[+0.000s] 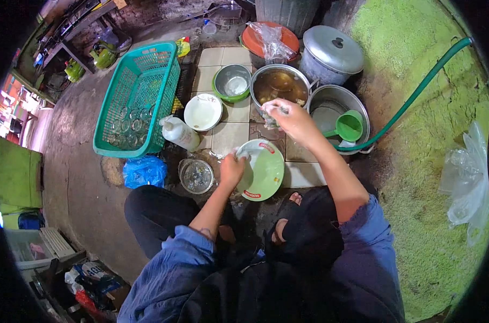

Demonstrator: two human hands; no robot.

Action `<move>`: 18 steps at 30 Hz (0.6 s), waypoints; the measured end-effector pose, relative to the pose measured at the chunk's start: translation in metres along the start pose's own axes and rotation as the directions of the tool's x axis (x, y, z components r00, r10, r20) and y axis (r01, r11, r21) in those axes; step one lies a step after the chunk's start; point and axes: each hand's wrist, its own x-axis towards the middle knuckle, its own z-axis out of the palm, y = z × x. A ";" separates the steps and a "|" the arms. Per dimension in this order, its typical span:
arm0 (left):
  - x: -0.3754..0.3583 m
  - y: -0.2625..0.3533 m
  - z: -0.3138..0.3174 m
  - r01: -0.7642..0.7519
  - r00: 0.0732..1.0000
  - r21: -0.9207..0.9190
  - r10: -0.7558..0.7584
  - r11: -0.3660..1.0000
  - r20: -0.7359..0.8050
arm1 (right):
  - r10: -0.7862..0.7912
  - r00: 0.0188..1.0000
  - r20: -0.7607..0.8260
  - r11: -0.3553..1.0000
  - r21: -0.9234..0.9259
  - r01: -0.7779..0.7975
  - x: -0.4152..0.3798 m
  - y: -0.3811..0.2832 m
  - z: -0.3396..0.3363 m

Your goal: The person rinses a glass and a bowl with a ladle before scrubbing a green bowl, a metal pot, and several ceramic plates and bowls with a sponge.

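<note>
A person squats on a tiled floor (227, 137), seen from above, washing dishes. The left hand (231, 168) is closed on the near rim of a pale green plate (266, 171), holding it tilted over the tiles. The right hand (292, 118) is raised above the plate, fingers curled around something small and pale, perhaps a sponge or cloth; what it is cannot be told. It hangs at the edge of a pot (279, 85) full of brownish water.

Just beside that pot on the right stands a second pot (330, 107) with a green scoop (349, 126) in it and a green hose (417, 91) leading to it. Behind sits a lidded pot (330, 54).

To the left of the plate lie a glass bowl (196, 176), a white bottle (180, 133), a white bowl (202, 112) and a metal bowl (232, 82) in a green one. Further left, a green basket (139, 102) holds a cluster of glasses (128, 125).

Judging by this, the work is partway: the glasses look done and set aside, the plate is in hand, and several bowls on the floor seem to be waiting.
</note>
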 end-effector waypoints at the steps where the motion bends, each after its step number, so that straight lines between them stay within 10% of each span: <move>1: 0.006 -0.019 0.014 0.005 1.000 0.001 -0.005 1.000 -0.009 | -0.178 0.983 -0.051 0.978 -0.118 0.171 -0.002 0.001 -0.002; 8: 0.007 -0.153 0.123 0.147 0.987 -0.088 -0.140 0.985 0.073 | -0.070 0.985 -0.160 0.902 -0.432 -0.006 -0.028 -0.040 -0.033; 18: 0.008 -0.161 0.176 0.404 0.914 -0.111 -0.404 0.908 0.022 | -0.051 0.991 -0.120 0.871 -0.490 -0.015 -0.030 -0.039 -0.040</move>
